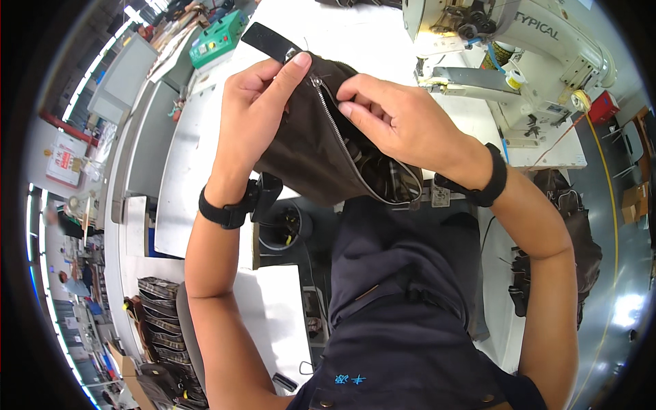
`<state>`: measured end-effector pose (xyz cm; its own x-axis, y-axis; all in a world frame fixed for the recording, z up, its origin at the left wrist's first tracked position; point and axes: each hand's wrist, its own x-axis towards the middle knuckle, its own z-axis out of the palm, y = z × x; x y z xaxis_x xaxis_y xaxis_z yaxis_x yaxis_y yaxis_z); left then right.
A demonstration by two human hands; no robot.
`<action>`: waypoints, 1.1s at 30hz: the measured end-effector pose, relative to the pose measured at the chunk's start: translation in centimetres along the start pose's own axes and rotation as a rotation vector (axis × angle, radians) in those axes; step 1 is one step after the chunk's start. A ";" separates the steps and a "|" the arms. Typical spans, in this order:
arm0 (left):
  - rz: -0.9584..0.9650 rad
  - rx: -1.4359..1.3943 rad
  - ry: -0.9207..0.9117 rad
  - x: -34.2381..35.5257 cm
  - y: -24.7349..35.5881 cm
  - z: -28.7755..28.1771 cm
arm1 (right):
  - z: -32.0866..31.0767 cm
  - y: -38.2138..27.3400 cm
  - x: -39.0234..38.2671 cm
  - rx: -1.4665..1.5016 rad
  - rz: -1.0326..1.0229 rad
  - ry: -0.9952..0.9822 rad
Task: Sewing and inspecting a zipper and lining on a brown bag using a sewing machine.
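1. The left hand's (263,99) fingertips are mostly out of my sight, tucked behind its thumb and the dark brown bag (307,150).
2. The right hand's (410,116) lower fingers curl under; I can't tell what they touch.
3. Deep inside the bag, past the patterned lining (393,179), shadow swallows everything.
4. The sewing machine's (540,44) top runs off the upper edge.
5. A distant worker (75,284) at far left is a blur.
6. Scraps in the bin (306,234) are too small to name.

One held pouch (297,154) — one metal zipper (333,123); two wrist straps (495,176) — one green box (217,42), one bucket (307,231).
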<state>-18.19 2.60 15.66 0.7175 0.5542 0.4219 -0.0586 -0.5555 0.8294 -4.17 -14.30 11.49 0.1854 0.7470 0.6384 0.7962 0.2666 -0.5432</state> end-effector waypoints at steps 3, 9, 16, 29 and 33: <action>0.080 0.150 0.016 0.2 2.0 -0.1 | -0.5 -0.7 1.4 0.063 0.021 0.149; 0.212 0.292 0.008 0.5 3.4 1.0 | -0.1 -1.7 2.9 -0.058 0.004 0.225; 0.444 0.524 0.018 0.6 3.1 1.2 | 0.2 -2.7 2.6 -0.342 0.008 0.273; -0.129 -0.117 -0.068 2.1 -1.0 -2.0 | 1.5 -1.7 -0.5 -0.445 0.053 0.089; -0.163 -0.146 -0.058 2.7 -4.8 -2.3 | 2.8 -0.3 -0.6 -0.535 0.011 0.050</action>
<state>-17.57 8.18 13.68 0.7645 0.5900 0.2597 -0.0358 -0.3634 0.9309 -6.11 -13.07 9.74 0.2124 0.7145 0.6666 0.9739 -0.0988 -0.2045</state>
